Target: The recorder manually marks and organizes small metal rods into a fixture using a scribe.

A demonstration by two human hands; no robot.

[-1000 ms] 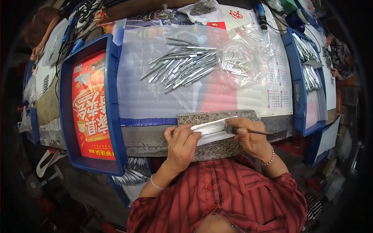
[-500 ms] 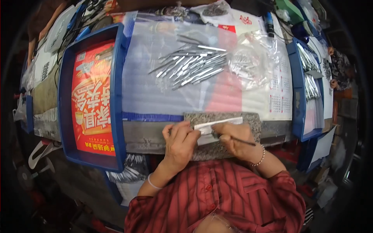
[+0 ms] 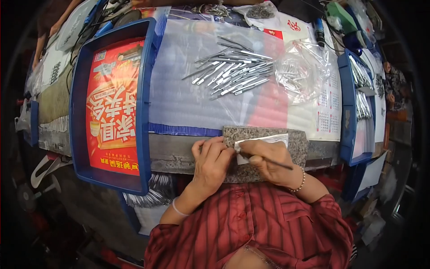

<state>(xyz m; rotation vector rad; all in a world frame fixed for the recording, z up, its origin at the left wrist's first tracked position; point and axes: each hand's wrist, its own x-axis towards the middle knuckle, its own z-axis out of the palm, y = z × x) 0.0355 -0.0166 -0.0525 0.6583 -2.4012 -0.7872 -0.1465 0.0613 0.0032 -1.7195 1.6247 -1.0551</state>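
A speckled grey stone slab (image 3: 295, 145) lies at the near edge of the bench with a white paper sheet (image 3: 268, 140) on it. My left hand (image 3: 210, 159) presses down on the slab's left end, fingers curled next to the paper. My right hand (image 3: 268, 161) grips a thin dark metal tool (image 3: 268, 162) whose tip meets the paper beside my left fingers. A pile of several slim metal tools (image 3: 233, 71) lies further back on clear plastic sheeting (image 3: 197, 98).
A blue tray (image 3: 143, 112) lined with a red printed sheet stands at the left. Another blue tray (image 3: 354, 107) holding metal tools is on the right. A crumpled clear bag (image 3: 300, 71) lies beside the pile. Another person's hand (image 3: 56, 29) shows at the far left.
My right hand has drawn in from the slab's right side toward my left hand, bringing the tool tip up to my left fingers. The paper sheet now lies partly under my hands.
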